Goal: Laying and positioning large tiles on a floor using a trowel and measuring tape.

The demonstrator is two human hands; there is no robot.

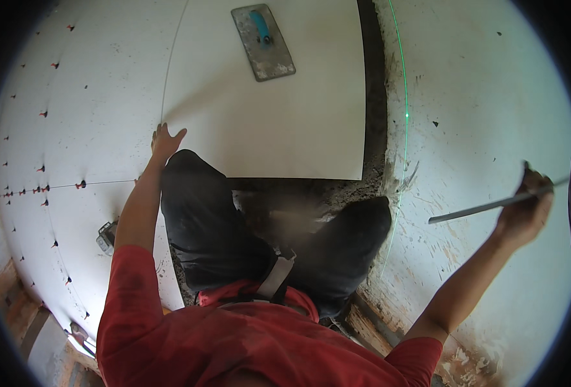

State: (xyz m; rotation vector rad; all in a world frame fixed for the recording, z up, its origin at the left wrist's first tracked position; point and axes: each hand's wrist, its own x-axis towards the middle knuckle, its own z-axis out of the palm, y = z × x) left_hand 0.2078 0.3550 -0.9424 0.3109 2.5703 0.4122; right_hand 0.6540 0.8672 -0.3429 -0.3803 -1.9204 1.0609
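Observation:
My left hand (167, 143) rests with spread fingers at the seam between two large white tiles, beside my left knee. Under its fingers and to the right lies the large white tile (285, 129). Out to the right, my right hand (527, 209) is closed around a long thin grey metal strip (469, 211), held raised beside the wall. The strip shows nearly edge-on, so its full shape is hard to make out. A flat trowel (276, 59) with a blue handle lies on the far part of the tile, away from both hands.
Several red levelling clips (81, 184) stand along the left tile seams. A small dark boxy device (107, 237) sits by my left forearm. Rough dark mortar (377, 97) borders the tile's right edge. A green laser line (406, 115) runs down the pale wall (479, 116).

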